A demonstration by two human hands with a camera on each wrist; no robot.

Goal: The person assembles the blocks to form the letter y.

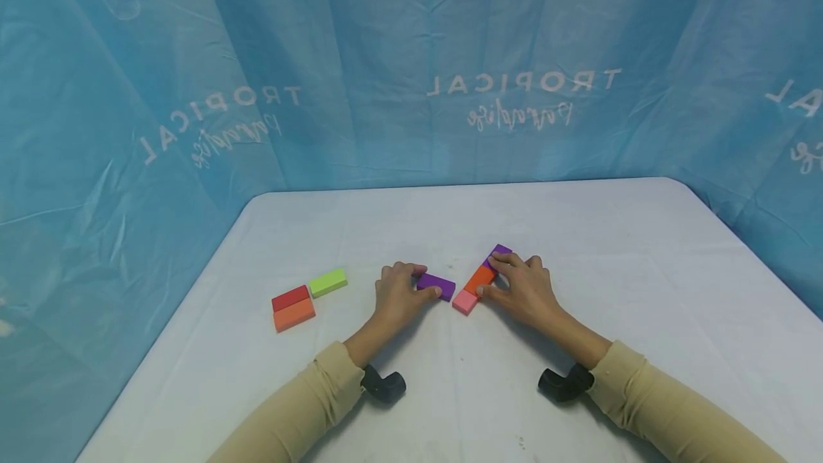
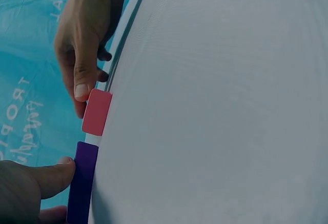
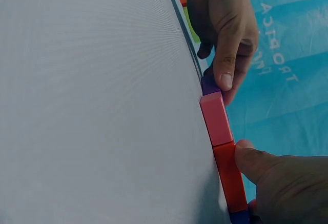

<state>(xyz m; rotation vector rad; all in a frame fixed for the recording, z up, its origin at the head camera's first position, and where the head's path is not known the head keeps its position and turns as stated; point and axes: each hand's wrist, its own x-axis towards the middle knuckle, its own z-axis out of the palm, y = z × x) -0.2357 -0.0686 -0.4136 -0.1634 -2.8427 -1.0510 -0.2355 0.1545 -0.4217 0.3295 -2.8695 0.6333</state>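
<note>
My left hand pinches a purple block between thumb and fingers at the middle of the table. To its right, a slanting row of blocks lies end to end: a pink block nearest me, an orange block, then a second purple block farthest away. My right hand grips this row, fingers at the far purple block and thumb against the orange one. In the left wrist view, a narrow gap separates the held purple block from the pink block.
On the left of the white table lie a red block and a light orange block side by side, with a lime green block close to their right. A blue printed curtain hangs behind the table.
</note>
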